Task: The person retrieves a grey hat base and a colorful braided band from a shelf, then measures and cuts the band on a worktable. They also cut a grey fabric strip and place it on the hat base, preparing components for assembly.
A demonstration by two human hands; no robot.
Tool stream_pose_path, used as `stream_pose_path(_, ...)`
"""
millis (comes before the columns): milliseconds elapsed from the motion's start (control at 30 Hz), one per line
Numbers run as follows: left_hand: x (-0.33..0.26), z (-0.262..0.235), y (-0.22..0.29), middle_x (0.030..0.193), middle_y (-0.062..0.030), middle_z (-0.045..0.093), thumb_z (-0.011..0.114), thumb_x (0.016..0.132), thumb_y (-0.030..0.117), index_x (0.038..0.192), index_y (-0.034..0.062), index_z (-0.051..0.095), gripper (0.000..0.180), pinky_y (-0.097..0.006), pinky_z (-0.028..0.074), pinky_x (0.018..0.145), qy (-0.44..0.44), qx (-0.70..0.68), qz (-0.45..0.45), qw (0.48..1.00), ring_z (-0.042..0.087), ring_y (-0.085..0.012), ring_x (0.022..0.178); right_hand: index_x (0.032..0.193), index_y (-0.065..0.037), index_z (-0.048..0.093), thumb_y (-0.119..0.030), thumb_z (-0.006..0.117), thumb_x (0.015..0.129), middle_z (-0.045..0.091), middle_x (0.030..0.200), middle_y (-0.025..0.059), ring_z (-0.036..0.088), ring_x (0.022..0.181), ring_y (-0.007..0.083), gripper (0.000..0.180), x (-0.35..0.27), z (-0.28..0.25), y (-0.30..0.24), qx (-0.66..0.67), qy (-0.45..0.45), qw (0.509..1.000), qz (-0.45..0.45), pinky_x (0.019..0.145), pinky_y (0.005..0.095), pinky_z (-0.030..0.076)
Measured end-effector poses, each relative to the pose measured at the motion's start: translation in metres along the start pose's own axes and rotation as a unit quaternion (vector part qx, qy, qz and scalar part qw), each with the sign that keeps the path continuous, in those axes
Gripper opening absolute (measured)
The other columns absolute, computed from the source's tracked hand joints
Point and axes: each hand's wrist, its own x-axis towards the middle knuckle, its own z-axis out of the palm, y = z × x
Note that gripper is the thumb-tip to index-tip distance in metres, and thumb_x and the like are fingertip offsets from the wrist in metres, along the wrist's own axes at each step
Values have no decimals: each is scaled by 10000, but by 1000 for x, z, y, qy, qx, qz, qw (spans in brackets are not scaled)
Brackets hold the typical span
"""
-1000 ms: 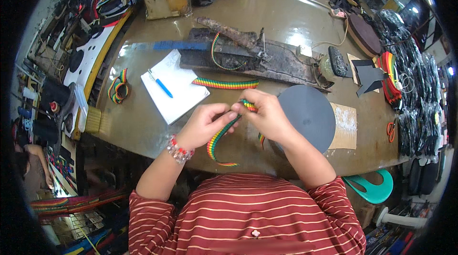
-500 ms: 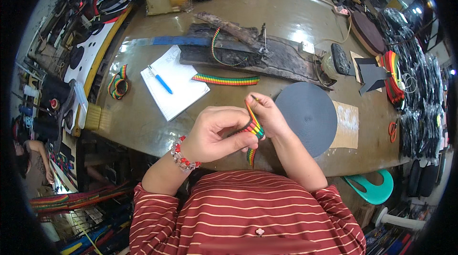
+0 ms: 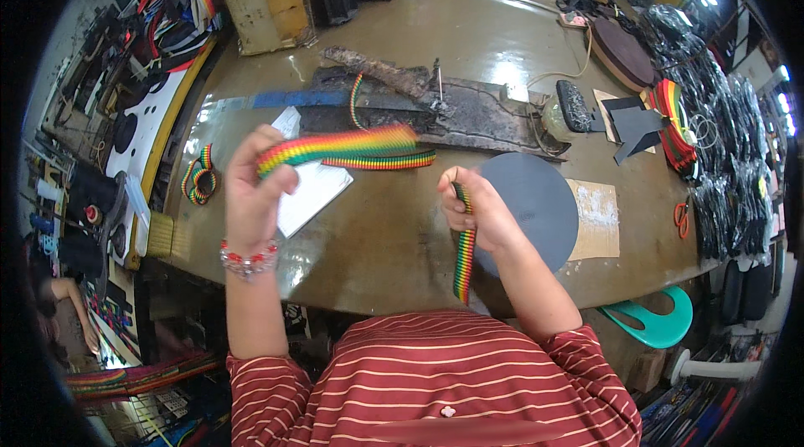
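Hands: left hand (image 3: 254, 175) pinches a striped strap (image 3: 352, 146); right hand (image 3: 479, 211) is curled around a strap length (image 3: 464, 267), its tail hanging nearward.
Strap colours: red, yellow, green — left one blurred, right one dark-ribbed.
Places: left, over white paper (image 3: 311, 198); right, near a grey disc (image 3: 536, 213).
Change: hands together half a second ago — now well apart.

Stretches rightward from the left hand (image 3: 255, 186) as a flat ribbed fabric strap (image 3: 339, 146), banded lengthwise in red, yellow and green, tilted slightly upward, with red uppermost and green along the lower edge, blurred toward the free end. Hangs from the right hand (image 3: 487, 214) as another narrow ribbed strap (image 3: 463, 269) of green, yellow and red, nearly vertical, gripped near the top, loose at the bottom.
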Motion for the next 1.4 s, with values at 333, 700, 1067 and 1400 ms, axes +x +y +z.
stream_pose_path(333,44,-74,18,995,-79,617,533,912,79,1077,20,505,178,-313,524,782,87,-40,41,995,626,-178,891,951,-46,511,-159,431,851,471,754,-8,425,608,74,171,-13,-14,-35,25,-27,999,32,545,209,351)
stream_pose_path(700,74,-8,-55,694,31,592,629,869,188,829,18,628,174,-193,424,555,29,299,-85,950,519,-29,618,971,39,614,-110,627,848,646,861,75,568,751,85,193,-9,-20,-112,-516,105,847,-73,676,244,461)
stream_pose_path(1067,139,69,-172,733,-37,662,669,827,148,852,-4,646,155,-203,469,562,-28,317,-100,943,579,-53,626,859,23,638,-287,614,858,606,684,138,585,644,200,311,125,-67,-87,-570,219,772,-173,613,327,458)
stream_pose_path(1400,142,68,-175,696,-48,657,677,810,159,828,-9,653,170,-221,480,556,-39,292,-113,949,599,-82,607,775,9,591,-275,554,910,441,524,-10,417,465,76,316,142,-75,-70,-514,205,812,-186,440,264,348)
